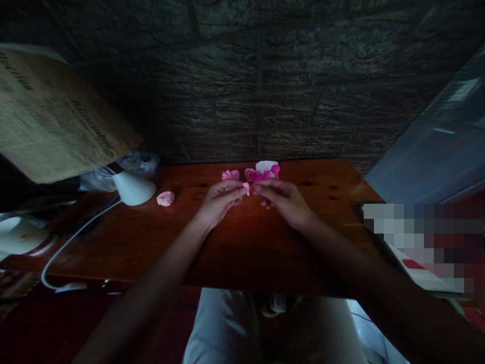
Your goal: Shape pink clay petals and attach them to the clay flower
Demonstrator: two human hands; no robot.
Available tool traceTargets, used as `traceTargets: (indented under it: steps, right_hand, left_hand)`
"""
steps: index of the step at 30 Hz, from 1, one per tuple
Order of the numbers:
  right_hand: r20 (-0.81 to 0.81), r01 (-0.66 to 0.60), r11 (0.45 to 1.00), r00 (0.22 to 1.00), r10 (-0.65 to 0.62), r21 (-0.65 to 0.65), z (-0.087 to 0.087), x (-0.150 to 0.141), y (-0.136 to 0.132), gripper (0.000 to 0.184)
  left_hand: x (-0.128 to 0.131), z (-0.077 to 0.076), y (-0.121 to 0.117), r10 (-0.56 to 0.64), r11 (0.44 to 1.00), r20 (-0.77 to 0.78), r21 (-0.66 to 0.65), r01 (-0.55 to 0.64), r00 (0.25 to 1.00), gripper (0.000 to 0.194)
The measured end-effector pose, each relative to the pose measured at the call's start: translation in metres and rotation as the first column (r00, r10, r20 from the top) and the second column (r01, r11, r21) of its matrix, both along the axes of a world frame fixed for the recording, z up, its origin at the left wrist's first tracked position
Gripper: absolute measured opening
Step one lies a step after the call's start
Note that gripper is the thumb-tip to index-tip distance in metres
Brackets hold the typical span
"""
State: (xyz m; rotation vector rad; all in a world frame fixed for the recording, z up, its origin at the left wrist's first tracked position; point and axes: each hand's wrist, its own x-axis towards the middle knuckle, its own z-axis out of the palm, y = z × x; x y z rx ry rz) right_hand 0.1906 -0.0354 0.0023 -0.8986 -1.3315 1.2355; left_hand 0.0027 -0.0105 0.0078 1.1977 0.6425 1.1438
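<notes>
My left hand (224, 198) pinches a small pink piece (247, 189), soft-looking like modelling clay, between thumb and forefinger above the table. Just to its right, my right hand (282, 198) has its thumb and forefinger pressed together; whatever may be between them is too small to make out. Behind the hands lie a light pink ruffled flower shape (230, 175), a darker pink rounded one (249, 175), and bright magenta pieces (275, 171) by a whitish pad (266, 165). A pale pink lump (165, 198) sits apart on the left.
The brown wooden table (257, 253) meets a dark block wall (242, 76). At left stand a lamp with a white base (134, 189) and printed shade (64, 111), its cable (81, 230), and a white round container (20, 235). A grey panel (435, 131) rises at right.
</notes>
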Motion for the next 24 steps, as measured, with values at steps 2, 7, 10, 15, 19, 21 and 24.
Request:
traceTargets:
  steps: [2, 7, 10, 15, 19, 21, 24]
  right_hand:
    - [-0.012, -0.010, 1.000, 1.000, 0.010, -0.006, 0.0014, 0.0001, -0.0014, 0.029]
    - [-0.021, -0.043, 0.999, 0.999, 0.043, 0.029, 0.0016, -0.0013, -0.0026, 0.027]
    - [-0.030, -0.065, 0.995, 0.997, 0.067, 0.077, -0.0001, -0.0037, -0.0020, 0.025]
    - [-0.051, -0.090, 0.993, 0.994, 0.094, 0.076, -0.0033, -0.0055, -0.0011, 0.027]
    - [-0.052, -0.101, 0.993, 0.993, 0.104, 0.058, -0.0043, -0.0045, -0.0013, 0.026]
    - [-0.053, -0.094, 0.994, 0.994, 0.097, 0.060, -0.0039, -0.0040, -0.0014, 0.026]
    - [-0.030, -0.086, 0.994, 0.996, 0.088, 0.064, -0.0027, -0.0033, -0.0013, 0.028]
  left_hand:
    - [0.0016, -0.0003, -0.0004, 0.005, 1.000, 0.004, 0.021, -0.005, 1.000, 0.022]
    - [0.0025, -0.0002, -0.0005, 0.017, 1.000, -0.007, 0.015, -0.017, 1.000, 0.028]
    - [0.0019, -0.0005, -0.0004, 0.026, 1.000, -0.047, 0.018, -0.025, 0.999, 0.033]
    - [0.0020, -0.0044, 0.0006, 0.052, 0.997, -0.066, 0.052, -0.048, 0.996, 0.032]
    - [0.0019, -0.0075, 0.0023, 0.094, 0.993, -0.086, 0.080, -0.087, 0.992, 0.027]
    - [0.0015, -0.0081, 0.0027, 0.107, 0.991, -0.100, 0.093, -0.098, 0.989, 0.025]
    - [0.0012, -0.0082, 0.0026, 0.134, 0.986, -0.103, 0.116, -0.122, 0.986, 0.023]
